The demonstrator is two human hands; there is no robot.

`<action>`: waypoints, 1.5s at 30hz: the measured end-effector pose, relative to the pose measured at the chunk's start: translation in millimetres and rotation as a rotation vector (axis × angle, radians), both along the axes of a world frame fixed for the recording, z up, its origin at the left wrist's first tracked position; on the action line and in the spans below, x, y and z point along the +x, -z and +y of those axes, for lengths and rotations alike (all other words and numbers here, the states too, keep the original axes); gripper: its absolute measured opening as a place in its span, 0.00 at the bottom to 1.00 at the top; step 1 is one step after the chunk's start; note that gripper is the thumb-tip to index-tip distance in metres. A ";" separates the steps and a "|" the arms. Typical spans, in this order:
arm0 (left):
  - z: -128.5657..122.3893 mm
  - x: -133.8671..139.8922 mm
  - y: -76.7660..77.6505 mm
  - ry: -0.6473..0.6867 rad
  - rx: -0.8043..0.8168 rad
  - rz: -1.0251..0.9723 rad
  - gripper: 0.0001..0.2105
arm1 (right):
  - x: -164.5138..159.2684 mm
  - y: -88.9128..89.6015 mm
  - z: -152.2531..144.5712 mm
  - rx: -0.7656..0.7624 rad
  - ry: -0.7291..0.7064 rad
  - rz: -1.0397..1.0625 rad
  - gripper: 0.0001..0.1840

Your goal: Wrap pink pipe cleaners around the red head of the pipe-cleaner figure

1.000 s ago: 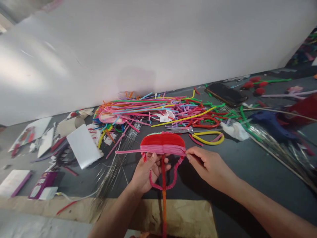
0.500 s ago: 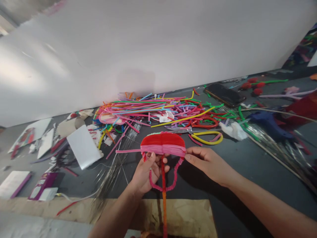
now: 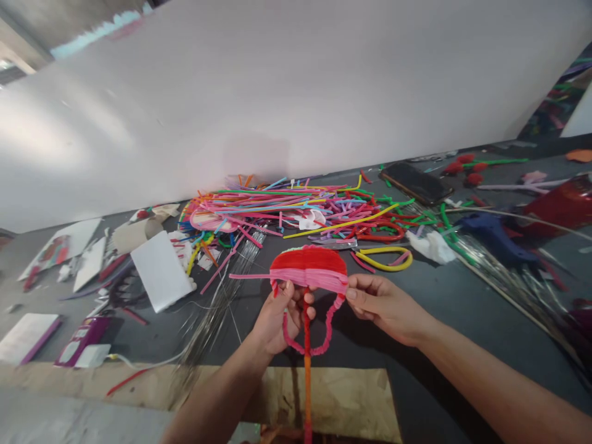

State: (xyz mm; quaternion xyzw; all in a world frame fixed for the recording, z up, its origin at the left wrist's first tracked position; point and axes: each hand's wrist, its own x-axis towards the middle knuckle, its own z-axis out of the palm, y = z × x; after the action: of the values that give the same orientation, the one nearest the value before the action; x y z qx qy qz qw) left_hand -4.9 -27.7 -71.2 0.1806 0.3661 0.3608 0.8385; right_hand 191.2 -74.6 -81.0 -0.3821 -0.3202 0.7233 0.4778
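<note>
Pipe-cleaner piece (image 3: 324,262): held in both hands over the near middle of a black table (image 3: 444,302); clock directions run from its centre, with 12 away from the person.
Winding: red rows fill the far part and pink rows lie nearer, crossing a twisted magenta loop (image 3: 329,330) that is bare toward 6 o'clock; the step in hand looks like laying pink rows.
Left hand (image 3: 276,317): at 7 o'clock, thumb on the front by the pink edge, fingers behind the stem, gripping.
Right hand (image 3: 386,303): at 3 o'clock, thumb and forefinger pinching the pink rows' end; which strand is hidden.
Stem (image 3: 308,376): red, orange, then magenta; the long axis, running 12 to 6, wide head toward 12.
Loose pink end (image 3: 250,276): sticks out to 9 o'clock, roughly square to the stem.
Next move: probably calls for a steady left hold and a snug bend around the loop's side.
Beyond: heaped pipe cleaners (image 3: 259,206), 10 to 1 o'clock; smartphone (image 3: 416,183), between 1 and 2.
</note>
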 end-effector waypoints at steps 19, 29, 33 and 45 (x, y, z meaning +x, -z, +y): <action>3.8 -2.9 -7.1 -0.044 0.206 0.088 0.14 | 6.6 -10.4 -7.7 0.142 0.197 0.037 0.16; -29.5 3.8 -65.3 -0.134 0.906 0.469 0.10 | -1.7 -90.0 4.9 0.452 0.222 -0.503 0.17; -29.8 10.2 -82.2 -0.079 0.859 0.372 0.15 | -25.7 -114.5 10.7 0.646 0.244 -0.837 0.11; 5.0 -25.7 -51.4 -0.156 0.642 0.504 0.17 | -85.8 -80.2 21.8 1.201 0.374 -1.714 0.11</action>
State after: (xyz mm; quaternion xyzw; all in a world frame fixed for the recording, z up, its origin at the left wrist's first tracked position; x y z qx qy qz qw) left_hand -30.6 -22.7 -19.8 0.4875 0.4414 0.4635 0.5939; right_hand 105.4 -52.8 -0.8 -0.5086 -0.7906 -0.1494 0.3065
